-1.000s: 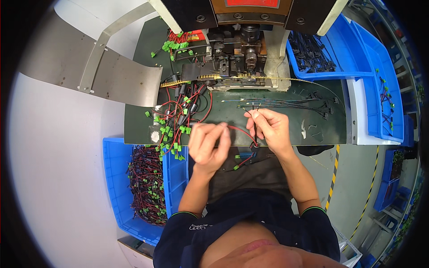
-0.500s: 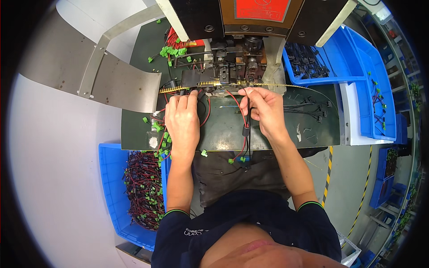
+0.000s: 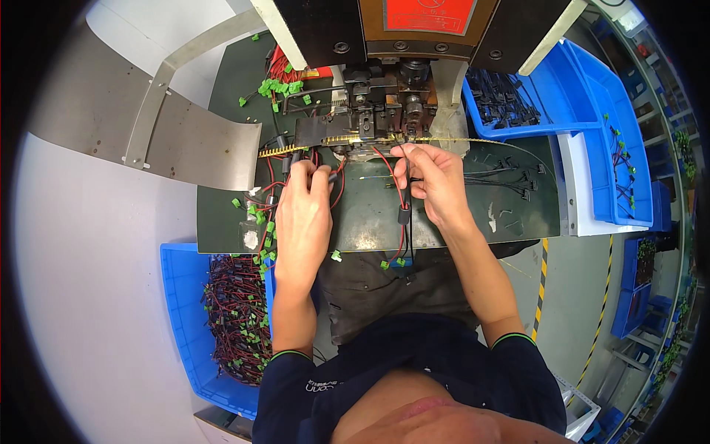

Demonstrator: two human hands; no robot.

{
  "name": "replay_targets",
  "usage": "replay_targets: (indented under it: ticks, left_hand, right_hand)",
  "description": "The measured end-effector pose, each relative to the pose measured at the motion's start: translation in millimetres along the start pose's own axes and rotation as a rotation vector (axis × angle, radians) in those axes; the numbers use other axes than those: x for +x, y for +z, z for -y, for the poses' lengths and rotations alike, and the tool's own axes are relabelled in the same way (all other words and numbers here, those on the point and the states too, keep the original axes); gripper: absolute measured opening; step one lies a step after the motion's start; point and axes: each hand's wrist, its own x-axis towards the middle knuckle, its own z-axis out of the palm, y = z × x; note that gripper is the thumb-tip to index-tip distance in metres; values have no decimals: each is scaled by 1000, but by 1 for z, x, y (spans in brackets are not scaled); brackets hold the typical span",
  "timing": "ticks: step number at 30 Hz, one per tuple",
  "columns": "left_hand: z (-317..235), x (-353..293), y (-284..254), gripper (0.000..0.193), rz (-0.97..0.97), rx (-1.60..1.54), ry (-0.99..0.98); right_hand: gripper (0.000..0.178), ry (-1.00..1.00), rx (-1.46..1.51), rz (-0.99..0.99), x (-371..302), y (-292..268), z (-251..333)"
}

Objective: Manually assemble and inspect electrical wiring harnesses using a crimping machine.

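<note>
My right hand pinches black and red wires of a wire harness just in front of the crimping machine. From the pinch the harness hangs over the table's front edge, with a black cylindrical sleeve around its wires and green connectors low down. A thin gold terminal strip runs across the machine above both hands. My left hand has curled fingers over a second red and black wire harness; a dark sleeve shows beside the fingers, while the fingertips' hold is partly hidden.
More green-ended harnesses lie on the green table left of my left hand. Black-ended cables lie right. A blue bin of harnesses stands lower left; blue trays stand at the right. A curved metal guide borders the left.
My left hand has drawn back slightly toward me, and a dark sleeve now shows by its fingers. My right hand keeps its pinch on the wires. The whole view has shifted a little.
</note>
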Motion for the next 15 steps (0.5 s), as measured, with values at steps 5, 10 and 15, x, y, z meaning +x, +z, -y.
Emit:
replay_targets:
  ticks: [5,10,15]
  left_hand:
    - [0,-8,-22,27,27,-87,70]
    - [-4,-10,-39,32,15,-31,26]
    - [-9,-17,-58,22,-163,19,110]
  right_hand:
    - [25,4,6,11,1,-1,0]
    - [24,9,7,20,0,-1,0]
    - [24,56,-29,40,-13,-5,6]
